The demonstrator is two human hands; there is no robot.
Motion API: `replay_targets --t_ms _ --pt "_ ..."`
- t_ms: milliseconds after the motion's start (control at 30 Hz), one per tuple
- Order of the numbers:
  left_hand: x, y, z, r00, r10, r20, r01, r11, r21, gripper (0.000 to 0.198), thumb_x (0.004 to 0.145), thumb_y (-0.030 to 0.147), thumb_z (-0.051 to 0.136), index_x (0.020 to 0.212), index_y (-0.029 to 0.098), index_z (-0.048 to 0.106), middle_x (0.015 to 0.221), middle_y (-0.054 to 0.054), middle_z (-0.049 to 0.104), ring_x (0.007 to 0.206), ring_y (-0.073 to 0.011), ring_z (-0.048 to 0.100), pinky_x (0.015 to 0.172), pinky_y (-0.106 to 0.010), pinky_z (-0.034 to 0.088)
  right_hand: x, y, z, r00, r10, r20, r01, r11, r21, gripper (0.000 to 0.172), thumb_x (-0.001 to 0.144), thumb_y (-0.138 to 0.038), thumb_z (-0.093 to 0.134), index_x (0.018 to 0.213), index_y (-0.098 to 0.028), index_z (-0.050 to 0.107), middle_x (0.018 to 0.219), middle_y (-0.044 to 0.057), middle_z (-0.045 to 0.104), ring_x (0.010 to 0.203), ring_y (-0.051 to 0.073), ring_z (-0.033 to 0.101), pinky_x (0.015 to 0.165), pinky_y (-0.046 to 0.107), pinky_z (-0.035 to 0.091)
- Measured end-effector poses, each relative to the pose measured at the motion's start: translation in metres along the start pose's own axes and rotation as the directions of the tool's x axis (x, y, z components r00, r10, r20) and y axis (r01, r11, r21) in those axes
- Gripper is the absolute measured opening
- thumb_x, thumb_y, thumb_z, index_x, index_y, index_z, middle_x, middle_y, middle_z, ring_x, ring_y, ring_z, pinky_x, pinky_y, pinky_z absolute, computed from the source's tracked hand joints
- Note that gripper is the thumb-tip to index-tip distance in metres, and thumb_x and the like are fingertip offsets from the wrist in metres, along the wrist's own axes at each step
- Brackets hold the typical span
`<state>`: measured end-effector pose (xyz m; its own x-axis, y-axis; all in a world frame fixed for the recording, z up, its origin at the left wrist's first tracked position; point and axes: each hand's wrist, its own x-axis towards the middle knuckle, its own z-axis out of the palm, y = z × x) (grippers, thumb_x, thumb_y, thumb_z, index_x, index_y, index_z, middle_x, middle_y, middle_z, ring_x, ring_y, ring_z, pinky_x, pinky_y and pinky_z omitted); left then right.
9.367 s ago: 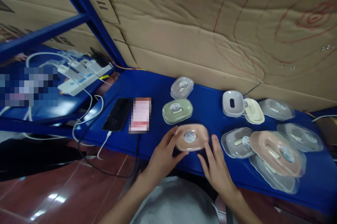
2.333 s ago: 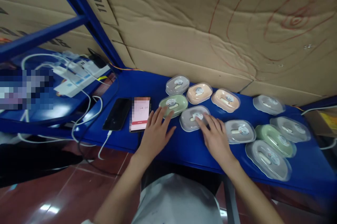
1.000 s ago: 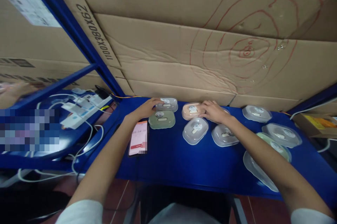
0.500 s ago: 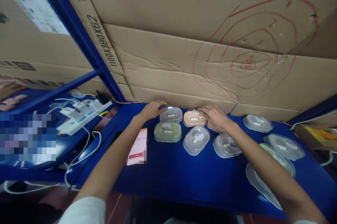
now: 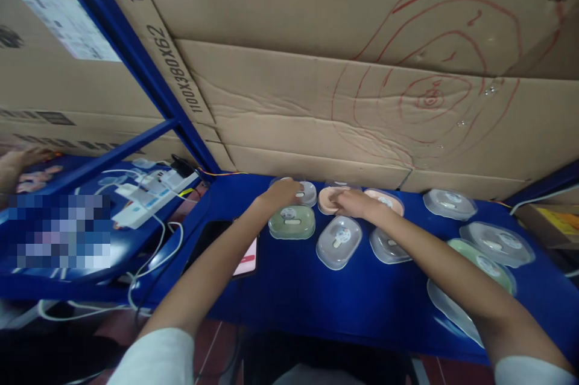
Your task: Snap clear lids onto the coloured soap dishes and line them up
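Over a grey oval plastic box (image 5: 309,193) my left hand (image 5: 286,192) has its fingers curled down, touching it at the tab. My right hand (image 5: 351,202) reaches into or onto a peach oval box (image 5: 326,200), with fingers bent together at its middle. Behind the peach box a clear lid (image 5: 341,184) stands out, apparently raised. A second peach box (image 5: 392,201) is partly behind my right wrist. Nearer me sit a green box (image 5: 292,229), a grey box with a round sticker (image 5: 335,255) and another grey box (image 5: 384,250), all clear-lidded.
More lidded boxes, one grey (image 5: 450,204) and one green (image 5: 502,281), lie to the right. A phone (image 5: 248,263) is under my left forearm. Left stands a power strip (image 5: 136,207) with white cables. A cardboard wall (image 5: 280,131) closes the back. Another person's hand (image 5: 27,159) is far left.
My left hand has moved right, onto the grey box. My right hand has shifted left from the second peach box to the first, whose clear lid now shows behind it.
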<state>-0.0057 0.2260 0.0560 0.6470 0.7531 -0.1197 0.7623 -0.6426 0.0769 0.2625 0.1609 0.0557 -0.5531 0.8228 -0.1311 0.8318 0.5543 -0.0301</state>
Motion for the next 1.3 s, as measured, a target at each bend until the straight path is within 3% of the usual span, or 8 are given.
replay_targets --t_ms 200,367,500,600,800,1033,1167,1300 --pt "0.014 0.026 0.005 0.994 -0.045 0.102 0.039 0.997 0.062 0.039 0.102 0.039 0.068 0.134 0.017 0.063 0.134 -0.011 0.065 0.114 -0.0257 0.068 0.096 -0.047 0.060 0.001 0.003 -0.009 0.999 -0.015 0.033 0.015 1.000 0.004 0.023 0.100 -0.033 0.066 0.115 -0.022 0.079 0.117 0.012 0.080 0.110 0.026 0.074 0.091 0.030 0.051" --pt "0.015 0.022 -0.006 0.997 0.014 0.078 -0.015 1.000 0.015 0.035 0.102 0.039 0.067 0.130 0.018 0.066 0.130 -0.011 0.069 0.114 -0.0251 0.069 0.098 -0.047 0.059 -0.010 0.011 -0.021 0.999 0.028 -0.043 -0.027 1.000 0.014 0.036 0.108 -0.033 0.049 0.133 -0.022 0.072 0.122 0.013 0.079 0.110 0.026 0.074 0.095 0.032 0.050" --pt "0.009 0.011 -0.019 0.999 0.046 -0.022 -0.047 0.997 -0.053 0.031 0.108 0.030 0.052 0.133 0.022 0.068 0.127 -0.009 0.076 0.118 -0.0250 0.072 0.099 -0.036 0.054 -0.035 -0.004 -0.027 0.988 0.041 -0.152 -0.040 0.999 0.013 0.051 0.103 -0.013 0.046 0.152 -0.023 0.057 0.142 0.015 0.069 0.131 0.029 0.064 0.110 0.043 0.044" --pt "0.005 0.009 -0.018 0.996 0.043 -0.080 -0.049 0.996 -0.077 0.035 0.108 0.028 0.046 0.135 0.022 0.067 0.129 -0.009 0.076 0.117 -0.0258 0.073 0.097 -0.033 0.053 -0.063 -0.023 -0.026 0.971 -0.129 -0.202 0.153 0.982 0.109 0.068 0.093 0.000 0.047 0.154 -0.029 0.054 0.157 0.007 0.058 0.146 0.023 0.052 0.121 0.044 0.038" --pt "0.004 0.020 -0.002 0.990 0.013 -0.141 -0.024 0.997 -0.073 0.032 0.106 0.025 0.049 0.134 0.019 0.065 0.119 -0.011 0.079 0.108 -0.0275 0.076 0.091 -0.035 0.054 -0.094 -0.047 -0.007 0.976 -0.213 -0.051 0.219 0.944 0.249 0.087 0.084 -0.007 0.073 0.162 -0.028 0.042 0.171 0.014 0.036 0.160 0.030 0.032 0.128 0.055 0.029" --pt "-0.032 0.039 -0.012 0.948 -0.020 -0.318 0.006 0.999 -0.045 0.046 0.102 0.007 0.038 0.142 0.015 0.060 0.138 -0.020 0.067 0.132 -0.0334 0.062 0.113 -0.052 0.044 -0.089 -0.039 -0.005 0.976 -0.196 -0.096 0.211 0.960 0.185 0.051 0.104 -0.034 0.062 0.153 -0.026 0.055 0.155 0.015 0.058 0.143 0.031 0.056 0.117 0.051 0.045" --pt "-0.088 0.040 -0.005 0.960 0.147 -0.240 -0.171 0.982 -0.080 0.034 0.104 0.025 0.053 0.135 0.027 0.067 0.137 -0.009 0.069 0.131 -0.0283 0.063 0.114 -0.045 0.047 -0.096 -0.037 -0.012 0.978 -0.072 -0.198 0.071 0.997 -0.012 0.040 0.107 -0.016 0.044 0.140 -0.018 0.066 0.138 0.016 0.071 0.126 0.032 0.066 0.106 0.047 0.048" --pt "-0.121 0.028 0.013 0.982 0.096 -0.161 -0.112 0.989 -0.093 0.066 0.089 0.040 0.080 0.150 0.035 0.054 0.159 -0.010 0.053 0.147 -0.0349 0.050 0.118 -0.054 0.043 -0.110 -0.062 -0.005 0.974 -0.138 -0.181 0.127 0.989 -0.069 0.027 0.106 -0.022 0.049 0.117 -0.018 0.074 0.109 0.014 0.077 0.106 0.029 0.070 0.096 0.043 0.048"
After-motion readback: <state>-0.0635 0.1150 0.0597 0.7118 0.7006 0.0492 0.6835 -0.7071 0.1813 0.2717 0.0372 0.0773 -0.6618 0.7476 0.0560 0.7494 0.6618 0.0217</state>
